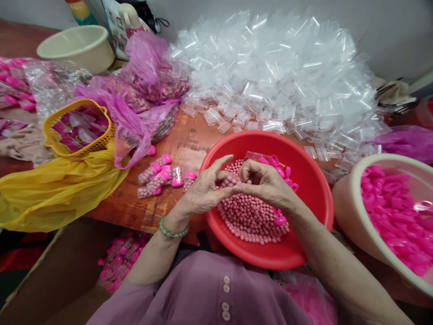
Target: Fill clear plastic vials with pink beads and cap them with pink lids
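Over the red basin (324, 203), my two hands come together around a small clear tube of pink beads (228, 180). My left hand (204, 189), with a green bead bracelet (172, 230) at the wrist, grips one end, its index finger stretched out above. The fingers of my right hand (267, 183) curl round the other end, hiding much of it. Below lie loose pink beads (250, 221) in the basin. Bright pink plastic caps (280, 220) and rings lie by them, and a clear tube (253, 156) rests near the far side.
Several filled tubes (157, 178) with pink caps lie left of the basin. Clear empty tubes (270, 76) are heaped behind. At right stands a cream tub (348, 216) of pink parts. A yellow basket (57, 146), purple bags (145, 67) and a yellow bag (57, 189) fill the left.
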A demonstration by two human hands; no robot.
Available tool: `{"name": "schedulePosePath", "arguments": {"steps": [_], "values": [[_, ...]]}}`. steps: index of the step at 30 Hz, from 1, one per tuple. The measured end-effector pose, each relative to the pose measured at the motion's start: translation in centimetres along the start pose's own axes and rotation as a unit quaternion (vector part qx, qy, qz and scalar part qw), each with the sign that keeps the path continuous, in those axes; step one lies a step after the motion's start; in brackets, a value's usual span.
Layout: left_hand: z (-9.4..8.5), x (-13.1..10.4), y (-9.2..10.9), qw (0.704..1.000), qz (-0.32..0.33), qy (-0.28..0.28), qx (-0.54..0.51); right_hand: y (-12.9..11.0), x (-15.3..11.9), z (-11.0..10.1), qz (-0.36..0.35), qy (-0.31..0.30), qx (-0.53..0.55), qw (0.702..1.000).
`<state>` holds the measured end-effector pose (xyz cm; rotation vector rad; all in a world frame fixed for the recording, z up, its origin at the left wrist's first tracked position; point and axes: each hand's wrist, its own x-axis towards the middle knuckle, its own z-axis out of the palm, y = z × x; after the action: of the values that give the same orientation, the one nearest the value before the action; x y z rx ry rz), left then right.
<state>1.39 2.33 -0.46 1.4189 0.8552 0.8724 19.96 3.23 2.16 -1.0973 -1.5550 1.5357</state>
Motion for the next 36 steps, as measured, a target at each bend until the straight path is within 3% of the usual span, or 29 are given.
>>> {"name": "schedulePosePath", "arguments": {"steps": [5, 11, 15, 18, 21, 23, 27, 29, 36], "values": [[-0.3, 0.5, -0.1, 0.996, 0.009, 0.015, -0.088, -0.1, -0.2, -0.5, -0.001, -0.008, -0.037, 0.999], [-0.8, 0.7, 0.5, 0.979, -0.039, 0.03, -0.198, -0.4, -0.6, -1.1, -0.058, 0.007, -0.149, 0.987], [-0.3, 0.2, 1.2, 0.972, -0.023, 0.039, -0.231, -0.5, -0.5, -2.6, -0.068, 0.126, -0.127, 0.982], [0.2, -0.2, 1.6, 0.98, 0.001, 0.044, -0.194, 0.1, -0.3, -4.4, -0.057, 0.201, -0.155, 0.966], [0.3, -0.5, 1.8, 0.984, 0.0, 0.064, -0.167, 1.2, -0.2, -5.5, -0.036, 0.159, -0.306, 0.938], [0.3, -0.5, 1.8, 0.986, -0.002, 0.066, -0.156, 1.7, 0.1, -5.5, -0.015, 0.105, -0.424, 0.899], [0.2, 0.0, 1.2, 0.989, -0.008, 0.056, -0.133, 2.3, 1.4, -4.2, 0.054, -0.014, -0.635, 0.771], [0.3, 0.3, 0.8, 0.988, -0.004, 0.066, -0.137, 2.7, 2.2, -3.4, 0.079, -0.048, -0.686, 0.722], [0.5, 0.8, 0.1, 0.992, 0.005, 0.045, -0.119, 4.2, 3.4, -1.8, 0.106, -0.073, -0.697, 0.705]]}}
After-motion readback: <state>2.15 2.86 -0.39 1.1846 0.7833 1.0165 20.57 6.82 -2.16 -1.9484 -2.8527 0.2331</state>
